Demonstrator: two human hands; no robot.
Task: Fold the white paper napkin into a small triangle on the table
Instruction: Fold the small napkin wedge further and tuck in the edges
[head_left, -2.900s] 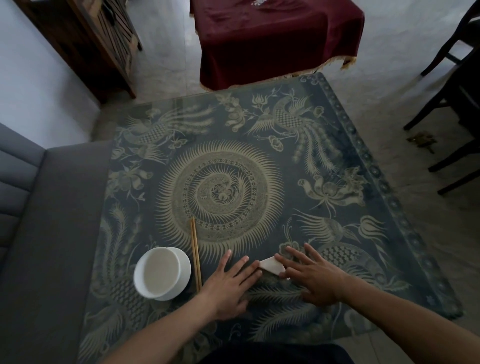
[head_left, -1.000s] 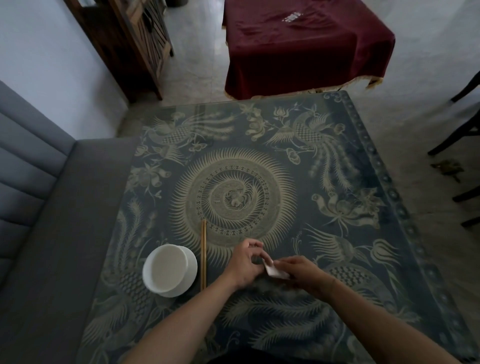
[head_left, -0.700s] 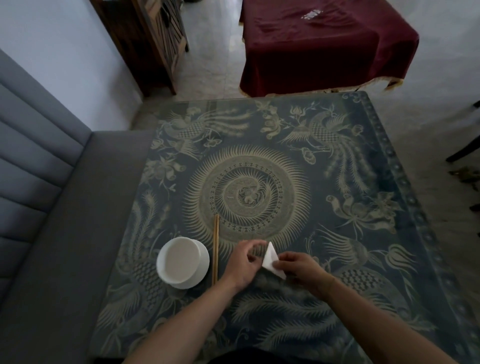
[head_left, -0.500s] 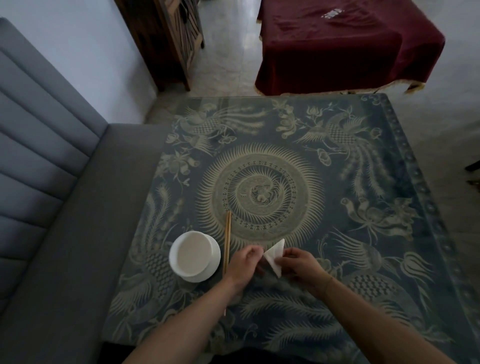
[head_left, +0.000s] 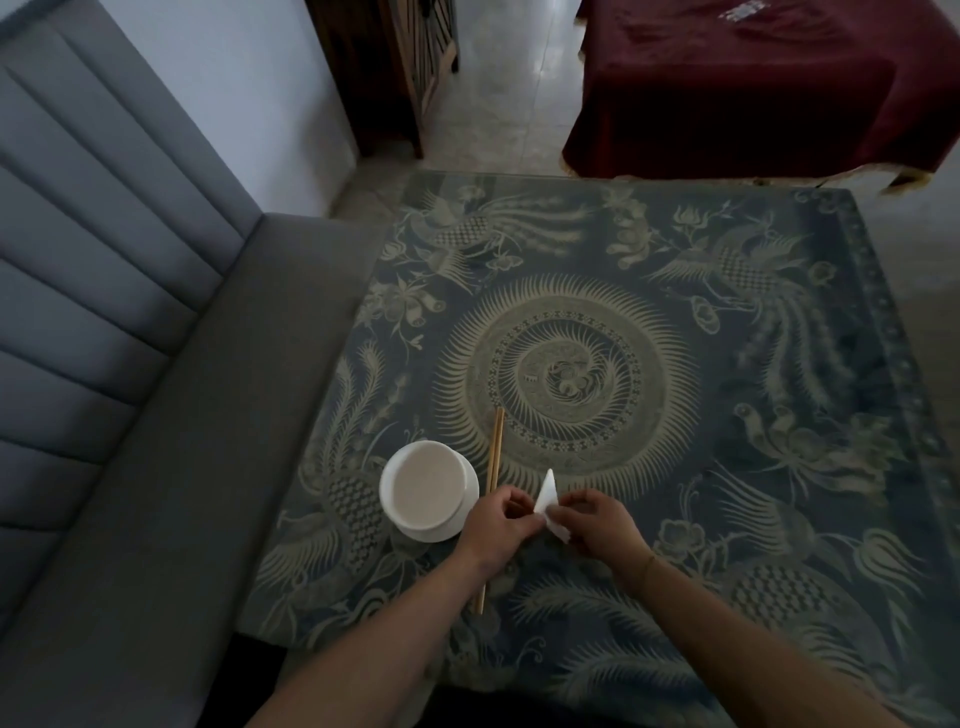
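- Between the two hands, near the table's (head_left: 675, 519) front edge, the white paper napkin (head_left: 549, 503) is being held up as a small triangle, its long axis running from a point aimed away from the person down to a corner under the right fingers.
- The left hand (head_left: 496, 527) is pinching its left edge with curled fingers; the right hand (head_left: 597, 525) is pinching the lower right corner. Both are equally near.
- Just left, the white bowl (head_left: 428, 491) is sitting apparently empty, the wooden chopsticks (head_left: 493, 478) lying beside it.

Dim indoor scene, daylight glare on far floor (head_left: 498, 104), wide-angle edge bending, soft detail
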